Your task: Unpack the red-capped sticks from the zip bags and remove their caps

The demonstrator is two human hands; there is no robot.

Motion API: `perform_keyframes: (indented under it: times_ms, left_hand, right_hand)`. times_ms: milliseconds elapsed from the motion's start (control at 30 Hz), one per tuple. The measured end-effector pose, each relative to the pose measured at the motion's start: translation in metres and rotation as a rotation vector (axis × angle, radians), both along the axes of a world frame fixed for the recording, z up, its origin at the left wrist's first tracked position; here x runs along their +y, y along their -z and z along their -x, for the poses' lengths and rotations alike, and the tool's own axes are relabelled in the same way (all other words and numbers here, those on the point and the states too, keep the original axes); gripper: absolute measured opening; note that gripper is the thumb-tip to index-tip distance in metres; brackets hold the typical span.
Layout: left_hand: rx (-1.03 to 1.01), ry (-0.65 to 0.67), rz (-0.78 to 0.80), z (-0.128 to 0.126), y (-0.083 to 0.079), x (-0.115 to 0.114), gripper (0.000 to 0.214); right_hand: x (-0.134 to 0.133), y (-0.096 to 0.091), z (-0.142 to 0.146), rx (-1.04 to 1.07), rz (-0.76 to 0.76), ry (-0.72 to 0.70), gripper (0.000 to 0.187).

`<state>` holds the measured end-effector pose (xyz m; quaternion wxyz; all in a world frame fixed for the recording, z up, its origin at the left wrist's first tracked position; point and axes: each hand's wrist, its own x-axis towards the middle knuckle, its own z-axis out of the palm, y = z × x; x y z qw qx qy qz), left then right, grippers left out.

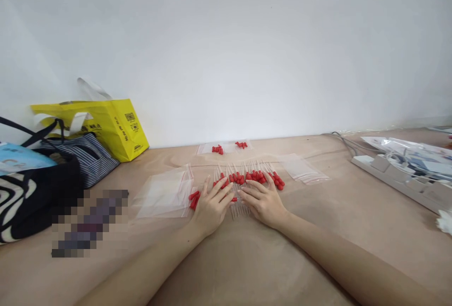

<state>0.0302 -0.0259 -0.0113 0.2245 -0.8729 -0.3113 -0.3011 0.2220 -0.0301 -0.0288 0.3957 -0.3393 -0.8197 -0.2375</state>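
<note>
A spread of thin pale sticks with red ends lies on the table in front of me, tips pointing both toward the wall and toward me. My left hand rests over its left part, fingers stretched out and slightly apart. Beside it my right hand lies on the right part, its fingers also extended. Both sets of fingertips touch or hover just over the sticks; I cannot tell which. Some red ends stick out left of my left hand. Clear zip bags lie to the left, and more clear bags to the right.
Near the wall, two small red groups sit on clear bags. At left stand a yellow bag, a striped bag and a black bag, with a blurred-out object nearby. A white power strip with cables is at right.
</note>
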Motion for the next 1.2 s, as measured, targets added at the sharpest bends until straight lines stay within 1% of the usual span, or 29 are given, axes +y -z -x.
perform_keyframes:
  times_ms: [133, 233, 367, 467, 567, 800, 1033, 1133, 1200]
  left_hand:
    - [-0.007, -0.043, -0.002, -0.003, 0.002, 0.000, 0.023]
    - [0.005, -0.057, -0.007, -0.006, 0.004, 0.000, 0.023]
    - [0.047, -0.022, -0.036, -0.007, 0.003, -0.001, 0.023]
    - [0.064, 0.002, -0.064, -0.006, 0.000, -0.003, 0.024]
    - [0.076, 0.006, -0.072, -0.005, -0.003, -0.006, 0.023]
    - [0.033, -0.002, -0.048, -0.005, -0.003, -0.007, 0.023]
    - [0.032, -0.028, -0.020, -0.006, -0.006, -0.012, 0.024]
    - [0.026, -0.038, -0.004, -0.003, -0.006, -0.013, 0.025]
    - [-0.001, -0.069, 0.005, 0.002, -0.006, -0.012, 0.026]
  right_hand:
    - [0.002, 0.003, 0.003, -0.013, 0.036, -0.006, 0.013]
    - [0.002, 0.005, 0.002, -0.014, 0.030, -0.014, 0.013]
    - [0.000, 0.005, -0.001, -0.052, -0.007, -0.032, 0.018]
    - [-0.004, 0.002, -0.002, -0.067, -0.042, -0.038, 0.018]
    - [-0.006, 0.000, -0.002, -0.064, -0.047, -0.040, 0.018]
    - [-0.008, 0.001, -0.003, -0.030, 0.021, -0.024, 0.017]
    - [-0.008, 0.000, -0.002, -0.006, 0.006, -0.040, 0.016]
    - [-0.007, 0.001, -0.004, -0.004, 0.023, -0.049, 0.015]
    - [-0.005, 0.002, -0.007, 0.021, 0.047, -0.026, 0.016]
